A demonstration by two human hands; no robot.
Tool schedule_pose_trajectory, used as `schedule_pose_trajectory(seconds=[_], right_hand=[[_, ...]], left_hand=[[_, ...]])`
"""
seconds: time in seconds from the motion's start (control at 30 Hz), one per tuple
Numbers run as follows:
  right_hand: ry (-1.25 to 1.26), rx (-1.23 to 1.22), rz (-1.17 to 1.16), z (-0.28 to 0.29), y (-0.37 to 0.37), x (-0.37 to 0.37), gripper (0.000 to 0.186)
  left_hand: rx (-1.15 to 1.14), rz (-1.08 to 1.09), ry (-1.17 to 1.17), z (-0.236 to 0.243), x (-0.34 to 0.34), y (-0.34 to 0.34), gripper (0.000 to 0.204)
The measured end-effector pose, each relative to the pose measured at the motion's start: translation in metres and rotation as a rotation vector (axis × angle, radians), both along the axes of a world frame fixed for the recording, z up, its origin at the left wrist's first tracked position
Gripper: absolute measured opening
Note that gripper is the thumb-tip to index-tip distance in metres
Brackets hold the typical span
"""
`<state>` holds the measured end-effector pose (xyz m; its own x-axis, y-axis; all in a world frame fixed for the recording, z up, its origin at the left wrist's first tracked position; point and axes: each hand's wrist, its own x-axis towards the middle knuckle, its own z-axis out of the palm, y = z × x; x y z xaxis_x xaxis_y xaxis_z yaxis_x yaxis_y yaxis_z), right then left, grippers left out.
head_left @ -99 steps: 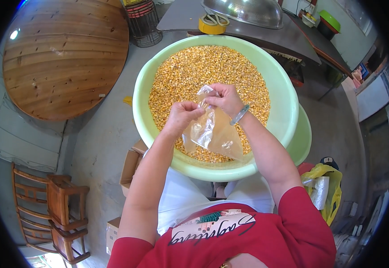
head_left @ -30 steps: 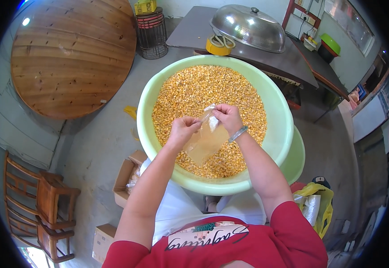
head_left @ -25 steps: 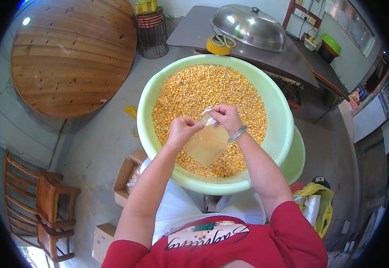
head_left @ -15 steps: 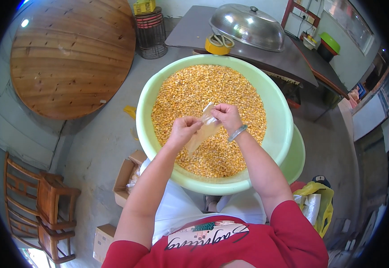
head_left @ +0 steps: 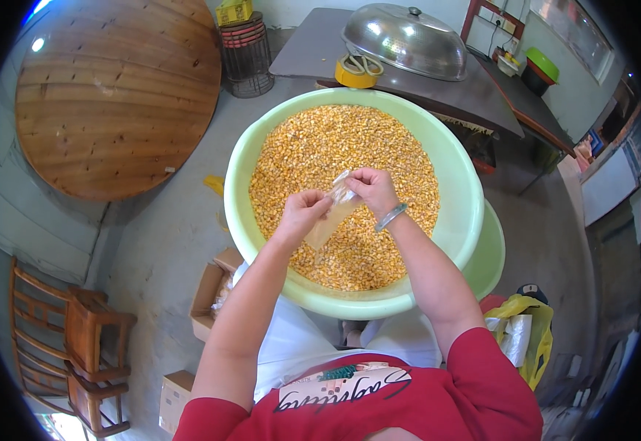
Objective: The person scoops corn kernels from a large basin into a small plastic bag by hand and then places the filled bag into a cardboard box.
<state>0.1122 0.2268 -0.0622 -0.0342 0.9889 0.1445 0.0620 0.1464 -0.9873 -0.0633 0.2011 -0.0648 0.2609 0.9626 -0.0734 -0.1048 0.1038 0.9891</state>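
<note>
Over a wide pale green tub [head_left: 243, 165] of yellow corn kernels [head_left: 342, 140], both my hands grip a small clear plastic bag [head_left: 328, 226]. Its top edge is pinched between the fingers of my left hand [head_left: 304, 215] and my right hand [head_left: 373, 191], which wears a bangle on the wrist. The bag hangs down between them, flat and see-through, with kernels showing behind it. I cannot make out anything inside the bag.
Beyond the tub, a roll of yellow tape with scissors [head_left: 358, 71] and a metal dome lid [head_left: 405, 40] rest on a dark table [head_left: 302, 55]. Open cardboard box [head_left: 204, 298] stands left, yellow bag [head_left: 537, 334] right, wooden chairs [head_left: 88, 334] far left.
The hands stay almost in place, both still pinching the bag. The bag's top has shifted slightly between the fingers, and the whole view has moved a little.
</note>
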Motion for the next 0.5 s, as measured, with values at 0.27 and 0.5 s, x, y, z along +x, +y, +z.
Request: schedule_pose_trajectory(seconds=[0.27, 0.5], right_hand=[[-0.406, 0.134, -0.118, 0.011, -0.007, -0.01, 0.016], [-0.109, -0.175, 0.172, -0.001, -0.013, -0.023, 0.016]], left_hand=[[0.03, 0.232, -0.006, -0.011, -0.003, 0.007, 0.009], [0.067, 0.133, 0.048, -0.012, 0.002, 0.005, 0.01]])
